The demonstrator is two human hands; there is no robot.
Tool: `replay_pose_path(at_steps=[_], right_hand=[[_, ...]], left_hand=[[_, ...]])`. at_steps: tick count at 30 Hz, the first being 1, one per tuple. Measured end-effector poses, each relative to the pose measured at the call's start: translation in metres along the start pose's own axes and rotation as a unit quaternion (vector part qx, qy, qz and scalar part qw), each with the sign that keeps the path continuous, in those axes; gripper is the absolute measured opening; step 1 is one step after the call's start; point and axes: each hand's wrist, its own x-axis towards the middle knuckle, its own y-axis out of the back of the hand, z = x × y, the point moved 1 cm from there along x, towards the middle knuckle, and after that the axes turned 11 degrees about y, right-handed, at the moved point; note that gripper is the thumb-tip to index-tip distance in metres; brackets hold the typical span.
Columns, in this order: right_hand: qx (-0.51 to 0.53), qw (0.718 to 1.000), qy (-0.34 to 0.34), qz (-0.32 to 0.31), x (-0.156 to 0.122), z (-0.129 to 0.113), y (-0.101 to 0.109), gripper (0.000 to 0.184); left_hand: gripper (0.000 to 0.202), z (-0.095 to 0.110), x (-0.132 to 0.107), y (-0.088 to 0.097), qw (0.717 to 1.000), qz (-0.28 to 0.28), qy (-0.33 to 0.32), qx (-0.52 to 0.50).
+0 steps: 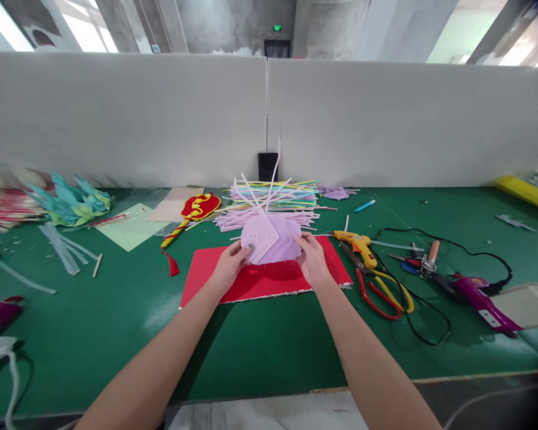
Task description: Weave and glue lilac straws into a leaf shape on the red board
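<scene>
A lilac piece of fuzzy pipe cleaners [269,239], laid side by side into a flat rounded shape, is held up over a red board [260,283]. Two long pale stems stick out of its top, crossing each other. My left hand [228,269] pinches its left edge, thumb on the front. On the opposite edge, my right hand [312,257] grips it the same way. Both sets of fingertips are partly hidden behind the piece. Just beyond it lies a pile of loose pipe cleaners [273,197] in lilac, yellow and blue.
Right of the board are a yellow glue gun [357,243], scissors [379,295], a purple hot tool [484,301] with a black cord, and a blue pen [364,206]. Leftward lie a red-and-yellow fan ornament [201,206], green paper [132,228], teal flowers [74,200] and glue sticks [63,248]. A grey partition [125,119] stands behind.
</scene>
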Motion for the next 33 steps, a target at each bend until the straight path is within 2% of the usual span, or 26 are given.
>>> replay_pose_path(at_steps=[5, 10, 14, 18, 27, 33], right_hand=[[-0.067, 0.997, 0.023, -0.011, 0.001, -0.001, 0.002, 0.033], [-0.156, 0.983, 0.051, -0.083, 0.002, -0.004, 0.001, 0.036], [-0.234, 0.960, 0.087, -0.126, 0.003, 0.002, 0.004, 0.029], [-0.306, 0.935, 0.124, -0.132, 0.003, 0.010, 0.007, 0.025], [-0.446, 0.874, 0.110, -0.157, 0.004, 0.024, 0.007, 0.013], [-0.512, 0.839, 0.111, -0.148, 0.003, 0.023, 0.002, 0.011]], left_hand=[[0.047, 0.001, 0.000, 0.001, 0.999, -0.028, 0.014, -0.026], [0.043, 0.000, -0.001, 0.001, 0.999, -0.035, 0.011, -0.002], [0.038, -0.005, 0.005, 0.006, 0.999, 0.006, -0.023, 0.032], [0.037, -0.008, 0.009, 0.010, 0.994, 0.061, -0.052, 0.070], [0.033, 0.005, 0.001, -0.002, 0.982, 0.019, -0.076, 0.173], [0.040, 0.002, 0.006, -0.002, 0.970, 0.036, -0.122, 0.207]])
